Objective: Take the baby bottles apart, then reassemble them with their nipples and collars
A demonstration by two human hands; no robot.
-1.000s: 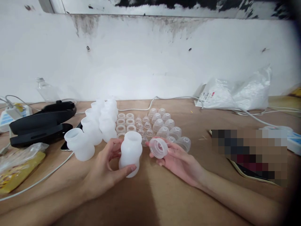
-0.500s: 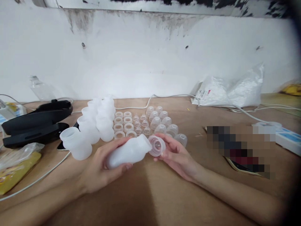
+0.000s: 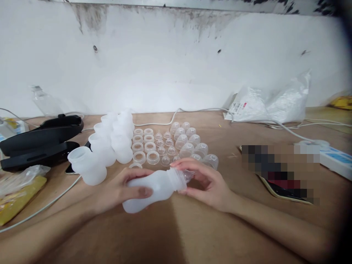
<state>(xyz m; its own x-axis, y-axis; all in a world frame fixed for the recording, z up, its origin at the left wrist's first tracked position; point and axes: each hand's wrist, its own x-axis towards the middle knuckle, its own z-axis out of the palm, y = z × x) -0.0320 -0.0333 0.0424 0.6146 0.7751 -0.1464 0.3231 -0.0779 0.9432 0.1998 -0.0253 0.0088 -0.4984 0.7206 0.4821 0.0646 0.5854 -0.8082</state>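
Where the bottle [image 3: 160, 187] is meeting the collar [image 3: 179, 179]: in the head view, taking twelve o'clock as the wall [image 3: 165, 73], both are sitting front and centre, between the two hands; whether the base is touching the table [image 3: 220, 231] is hard to tell.
Bottle's long axis: it is lying tilted over, base pointing to eight o'clock and neck pointing to two.
Collar and teat: the collar is sitting around or against the mouth, I cannot tell which; the teat [image 3: 189, 176] is jutting from its far end toward two o'clock, roughly continuing the bottle's line.
Left hand [image 3: 125, 189]: it is gripping the body from the nine o'clock side, thumb lying along the upper surface, fingers partly hidden behind.
Right hand [image 3: 207, 183]: it is pinching the collar from three o'clock, fingers reaching over the far edge, thumb pressing near the lower edge.
Nearer to the joint: the right hand is; the left is holding farther back.
Beyond the hands: standing bottles [image 3: 122, 146] are waiting at eleven, white rings [image 3: 153, 162] at twelve, loose teats [image 3: 171, 150] just past twelve, clear domes [image 3: 187, 150] at one.
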